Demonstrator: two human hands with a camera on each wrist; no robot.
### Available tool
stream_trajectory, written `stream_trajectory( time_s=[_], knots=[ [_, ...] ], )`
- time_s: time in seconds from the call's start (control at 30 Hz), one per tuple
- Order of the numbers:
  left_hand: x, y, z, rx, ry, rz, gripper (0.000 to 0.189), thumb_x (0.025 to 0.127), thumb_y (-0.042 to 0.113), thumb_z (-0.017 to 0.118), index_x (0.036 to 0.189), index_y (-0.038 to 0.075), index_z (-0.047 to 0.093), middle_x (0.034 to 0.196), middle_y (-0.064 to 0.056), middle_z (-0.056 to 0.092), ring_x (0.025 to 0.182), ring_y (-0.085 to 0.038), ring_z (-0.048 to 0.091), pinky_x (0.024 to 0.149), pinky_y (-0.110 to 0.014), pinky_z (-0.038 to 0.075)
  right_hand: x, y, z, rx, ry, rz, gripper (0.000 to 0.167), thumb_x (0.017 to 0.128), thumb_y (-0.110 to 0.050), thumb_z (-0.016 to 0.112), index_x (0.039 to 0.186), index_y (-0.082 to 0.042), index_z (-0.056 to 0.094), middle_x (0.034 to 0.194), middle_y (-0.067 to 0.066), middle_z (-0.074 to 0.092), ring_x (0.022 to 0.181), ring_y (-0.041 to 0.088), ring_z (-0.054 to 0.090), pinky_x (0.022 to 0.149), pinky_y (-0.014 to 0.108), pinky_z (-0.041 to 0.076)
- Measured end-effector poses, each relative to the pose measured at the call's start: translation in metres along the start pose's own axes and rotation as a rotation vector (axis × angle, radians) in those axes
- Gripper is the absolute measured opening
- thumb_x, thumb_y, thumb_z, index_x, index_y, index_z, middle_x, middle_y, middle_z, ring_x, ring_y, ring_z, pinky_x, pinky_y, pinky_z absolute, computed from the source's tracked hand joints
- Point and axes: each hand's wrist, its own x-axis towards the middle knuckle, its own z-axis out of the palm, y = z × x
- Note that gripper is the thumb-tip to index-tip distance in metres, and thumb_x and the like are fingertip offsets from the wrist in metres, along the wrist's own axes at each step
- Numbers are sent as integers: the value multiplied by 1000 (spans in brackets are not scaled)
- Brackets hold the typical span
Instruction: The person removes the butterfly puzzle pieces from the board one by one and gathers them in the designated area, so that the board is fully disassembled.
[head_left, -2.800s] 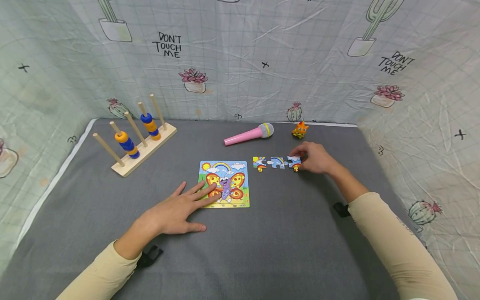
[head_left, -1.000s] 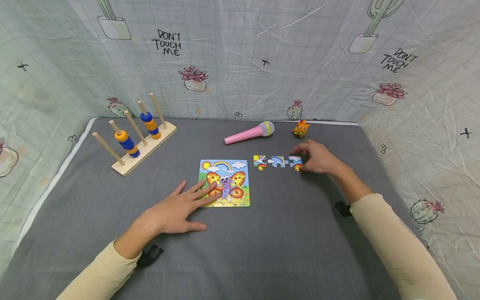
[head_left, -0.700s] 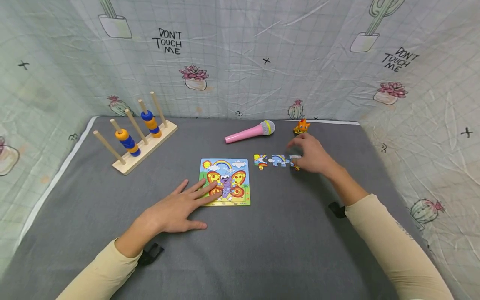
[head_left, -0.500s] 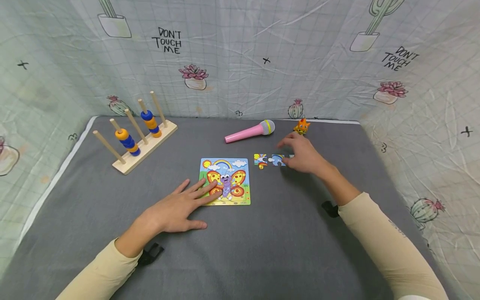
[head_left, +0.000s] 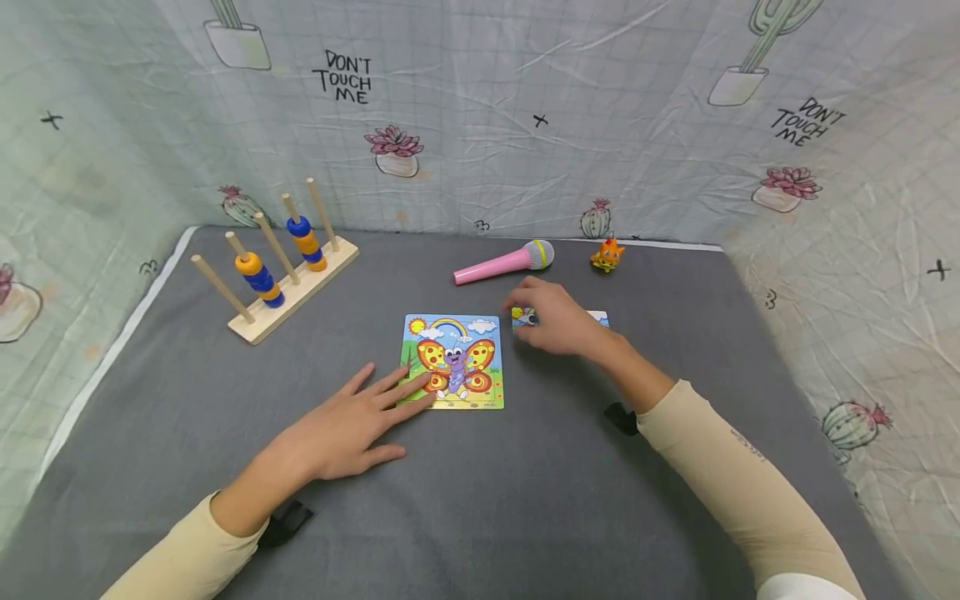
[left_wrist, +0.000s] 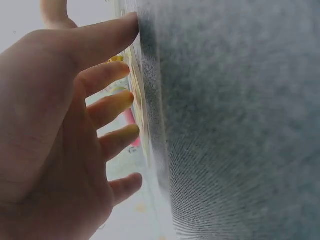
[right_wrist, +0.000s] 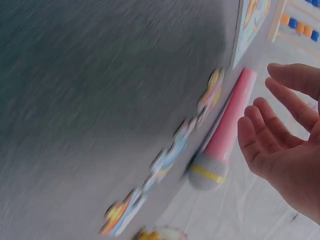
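A square butterfly jigsaw puzzle [head_left: 480, 379] lies flat on the grey cloth. My left hand [head_left: 341, 433] is spread palm down, its fingertips over the board's left edge; the left wrist view shows the fingers [left_wrist: 112, 107] fairly straight. Right of the puzzle, three loose jigsaw pieces lie in a row. My right hand [head_left: 558, 321] hovers over them with loosely bent fingers, nothing between them. It hides the middle piece [right_wrist: 171, 152] in the head view and overlaps the left piece [head_left: 519, 315] and the right piece [head_left: 602, 317].
Behind the pieces lies a pink toy microphone [head_left: 495, 267]. A small orange toy figure [head_left: 607, 255] stands at the back right. At the back left is a wooden peg stand [head_left: 258, 327] with blue and orange rings on two pegs. A patterned curtain [head_left: 480, 100] surrounds the table.
My right hand has left the rightmost piece and moved left across the row. The left hand has drawn back slightly on the puzzle. The camera view has shifted a little.
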Motion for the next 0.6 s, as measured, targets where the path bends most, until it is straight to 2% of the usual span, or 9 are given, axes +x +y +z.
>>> stream_trajectory(
  time_s=[0.13,0.33,0.6],
  knots=[
    [-2,1,-1,-1,-15,3,74,100,47,67,164,24,37,175,0,22,161,-35,22,123,-71,16,11,-15,10,18,-40,-52,32,92,-8,75,124,-7,74,124,14,65,103,34,63,89,43,52],
    [-3,2,0,-16,-19,-7,73,100,46,67,163,25,38,175,0,21,161,-35,22,122,-73,18,28,-37,26,23,-117,-125,33,93,-11,76,126,-9,73,120,10,67,112,28,64,92,40,54],
    [-4,3,0,-44,-12,-10,72,100,43,68,164,26,37,175,3,19,161,-34,21,121,-73,22,46,-57,44,-10,-196,-189,38,92,-12,78,129,-11,72,120,7,66,107,23,62,92,35,52]
  ],
)
